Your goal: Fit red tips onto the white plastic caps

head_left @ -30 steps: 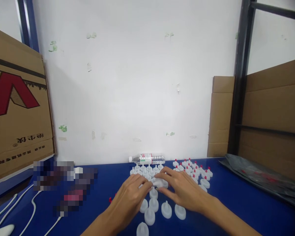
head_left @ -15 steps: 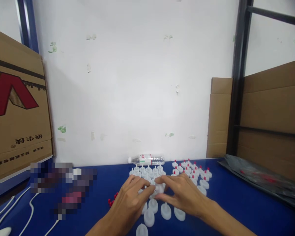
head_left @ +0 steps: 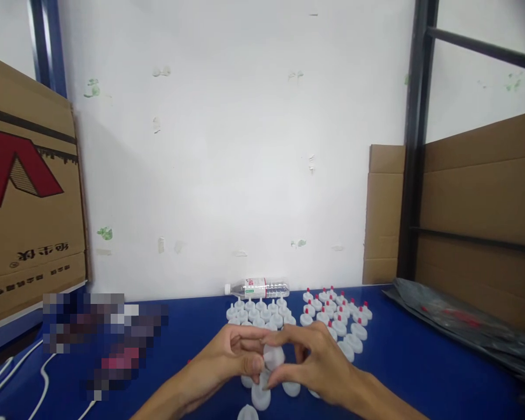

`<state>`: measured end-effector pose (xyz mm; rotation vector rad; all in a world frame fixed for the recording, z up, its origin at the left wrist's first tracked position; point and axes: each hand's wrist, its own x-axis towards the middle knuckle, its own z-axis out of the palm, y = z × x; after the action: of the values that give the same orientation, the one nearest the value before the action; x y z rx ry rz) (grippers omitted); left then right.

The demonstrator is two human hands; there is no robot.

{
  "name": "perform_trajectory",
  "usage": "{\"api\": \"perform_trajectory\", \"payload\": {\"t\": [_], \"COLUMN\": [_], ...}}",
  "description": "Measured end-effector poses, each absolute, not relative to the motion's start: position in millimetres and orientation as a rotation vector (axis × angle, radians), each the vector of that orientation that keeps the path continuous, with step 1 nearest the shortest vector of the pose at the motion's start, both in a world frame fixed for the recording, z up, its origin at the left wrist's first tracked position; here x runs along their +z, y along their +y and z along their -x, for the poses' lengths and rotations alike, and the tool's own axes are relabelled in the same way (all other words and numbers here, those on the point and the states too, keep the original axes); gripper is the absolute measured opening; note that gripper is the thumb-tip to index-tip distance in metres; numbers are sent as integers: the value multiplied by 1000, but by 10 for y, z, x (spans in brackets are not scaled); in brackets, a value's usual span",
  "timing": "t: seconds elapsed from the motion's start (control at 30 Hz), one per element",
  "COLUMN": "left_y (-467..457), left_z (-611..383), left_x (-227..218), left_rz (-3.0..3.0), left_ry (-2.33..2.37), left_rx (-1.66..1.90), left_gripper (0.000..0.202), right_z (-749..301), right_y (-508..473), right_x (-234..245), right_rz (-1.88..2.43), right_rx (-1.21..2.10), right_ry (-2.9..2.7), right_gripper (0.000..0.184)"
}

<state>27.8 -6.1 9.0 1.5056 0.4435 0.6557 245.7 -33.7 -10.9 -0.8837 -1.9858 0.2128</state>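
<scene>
Cap [head_left: 273, 356], long axis unclear, btwn R hand [head_left: 321, 359], nearer, fingers pinching it, & L hand [head_left: 227, 357] at left edge, grip unclear.

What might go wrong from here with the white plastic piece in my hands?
The translucent white round plastic piece between your left hand and right hand could slip, since only fingers appear to hold it. Either hand might also bump the white plastic nozzle caps standing close by.
</scene>
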Motion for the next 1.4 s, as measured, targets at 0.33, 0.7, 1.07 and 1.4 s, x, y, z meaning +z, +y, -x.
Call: {"api": "perform_trajectory", "payload": {"t": [0.33, 0.7, 1.07, 1.4], "left_y": [-96, 61, 527, 496], "left_z": [-306, -252, 203, 164], "left_x": [97, 85, -23, -46], "left_rz": [-1541, -2104, -2911, -2851], "left_ry": [435, 807, 1427, 1490], "left_rx": [655, 917, 729, 563], "left_gripper": [59, 44, 32, 22], "right_z": [-2459, -2599, -3023, -3024], "right_y": [-327, -378, -78, -82], "right_x": [-155, 165, 242, 124], "right_rz": [811, 904, 1528, 1630], "right_rx": [183, 86, -265, -108], "right_ry": [-2041, -2222, -2108, -2352], "right_gripper": [48, 11, 15, 9]}}
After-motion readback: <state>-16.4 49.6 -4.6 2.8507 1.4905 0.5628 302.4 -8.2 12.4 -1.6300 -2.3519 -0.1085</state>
